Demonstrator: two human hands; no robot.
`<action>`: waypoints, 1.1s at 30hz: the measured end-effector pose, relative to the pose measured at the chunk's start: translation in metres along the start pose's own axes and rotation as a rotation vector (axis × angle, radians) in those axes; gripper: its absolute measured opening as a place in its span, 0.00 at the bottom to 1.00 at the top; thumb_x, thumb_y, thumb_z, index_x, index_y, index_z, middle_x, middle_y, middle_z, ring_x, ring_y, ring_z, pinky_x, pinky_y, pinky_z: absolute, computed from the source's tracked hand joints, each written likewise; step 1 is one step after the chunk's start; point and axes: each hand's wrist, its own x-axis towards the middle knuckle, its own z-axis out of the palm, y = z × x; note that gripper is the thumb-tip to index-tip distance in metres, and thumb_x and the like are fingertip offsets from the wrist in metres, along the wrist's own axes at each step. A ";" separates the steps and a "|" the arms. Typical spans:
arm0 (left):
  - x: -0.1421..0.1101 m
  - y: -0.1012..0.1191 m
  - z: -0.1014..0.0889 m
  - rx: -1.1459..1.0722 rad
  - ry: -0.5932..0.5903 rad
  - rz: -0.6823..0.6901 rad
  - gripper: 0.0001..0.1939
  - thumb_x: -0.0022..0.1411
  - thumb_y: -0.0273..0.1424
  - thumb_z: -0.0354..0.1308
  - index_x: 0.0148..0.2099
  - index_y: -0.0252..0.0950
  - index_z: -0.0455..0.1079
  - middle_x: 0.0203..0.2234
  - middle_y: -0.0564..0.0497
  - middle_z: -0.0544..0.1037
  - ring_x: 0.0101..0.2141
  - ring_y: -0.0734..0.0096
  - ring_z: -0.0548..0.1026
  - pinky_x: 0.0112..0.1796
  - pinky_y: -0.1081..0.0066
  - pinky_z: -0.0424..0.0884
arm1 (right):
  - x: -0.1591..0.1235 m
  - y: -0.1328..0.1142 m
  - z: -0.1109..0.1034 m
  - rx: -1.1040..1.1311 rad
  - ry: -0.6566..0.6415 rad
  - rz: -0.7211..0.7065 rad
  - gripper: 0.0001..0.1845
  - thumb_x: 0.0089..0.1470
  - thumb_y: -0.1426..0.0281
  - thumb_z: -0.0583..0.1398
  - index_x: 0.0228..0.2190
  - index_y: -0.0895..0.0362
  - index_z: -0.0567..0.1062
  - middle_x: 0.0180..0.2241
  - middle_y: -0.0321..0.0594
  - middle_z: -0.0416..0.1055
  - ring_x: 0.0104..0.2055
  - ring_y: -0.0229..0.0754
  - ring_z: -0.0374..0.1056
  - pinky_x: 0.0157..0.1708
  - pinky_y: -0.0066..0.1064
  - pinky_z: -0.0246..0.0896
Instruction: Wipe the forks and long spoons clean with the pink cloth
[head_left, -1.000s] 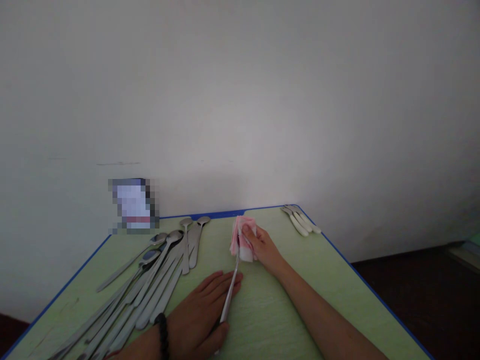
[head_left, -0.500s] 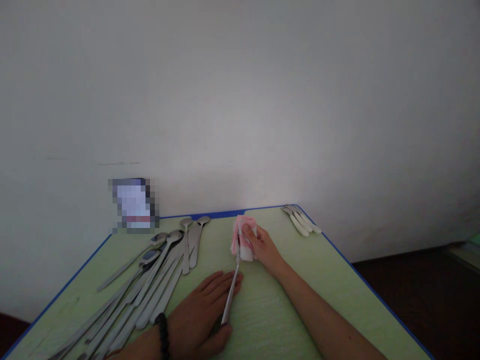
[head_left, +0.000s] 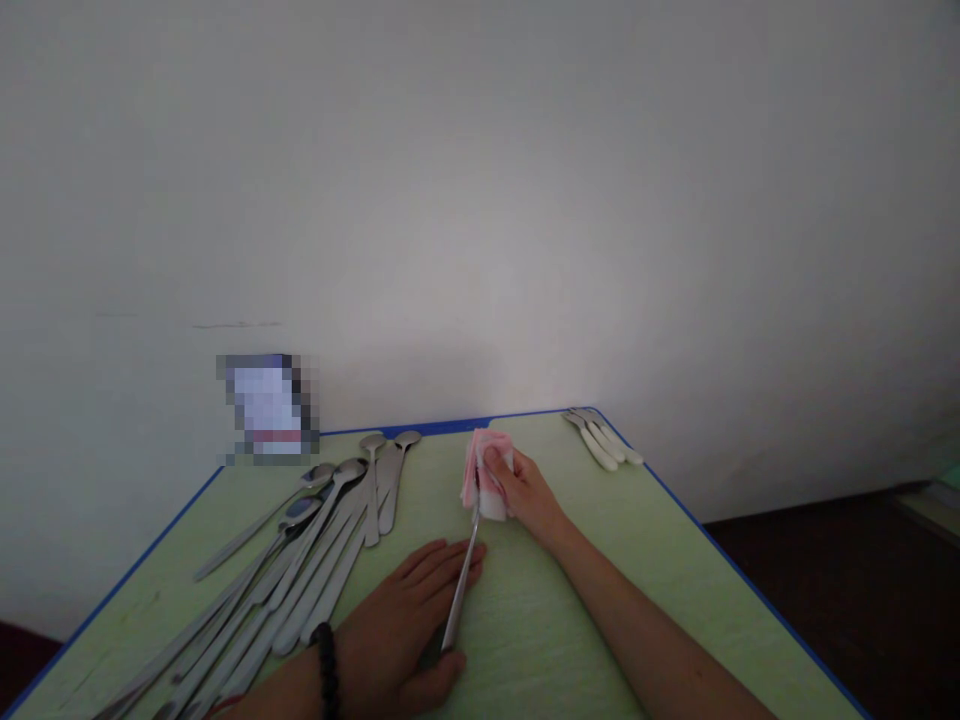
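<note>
A slim metal piece of cutlery slants up from my left hand, its lower end between the thumb and the fingers. Its far end is hidden inside a folded pink-and-white cloth, so I cannot tell its kind. My right hand grips this cloth around it, thumb pressed on top. Left of my left hand lies a loose pile of metal cutlery, with long-handled spoons and several flat handles showing.
Several forks with white handles lie by the table's far right corner. A pixelated phone-like screen leans at the far left against the wall. Blue edging borders the pale green tabletop.
Almost nothing differs. Both hands, the cloth and the piece of cutlery keep nearly the same place; the view has shifted very slightly.
</note>
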 end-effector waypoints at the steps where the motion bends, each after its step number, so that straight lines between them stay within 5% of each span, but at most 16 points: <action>1: 0.000 0.000 0.000 -0.005 0.003 -0.003 0.37 0.57 0.28 0.51 0.65 0.40 0.38 0.62 0.46 0.51 0.59 0.59 0.53 0.58 0.54 0.49 | 0.000 0.000 0.000 0.000 0.002 0.002 0.23 0.47 0.48 0.54 0.22 0.57 0.65 0.17 0.31 0.57 0.20 0.33 0.50 0.18 0.25 0.45; 33: 0.001 0.003 0.001 0.037 0.048 0.006 0.36 0.56 0.26 0.49 0.65 0.39 0.38 0.61 0.45 0.54 0.59 0.62 0.53 0.58 0.55 0.50 | 0.000 -0.003 -0.001 -0.069 -0.008 -0.051 0.24 0.49 0.48 0.51 0.22 0.57 0.64 0.20 0.31 0.56 0.22 0.33 0.51 0.21 0.26 0.47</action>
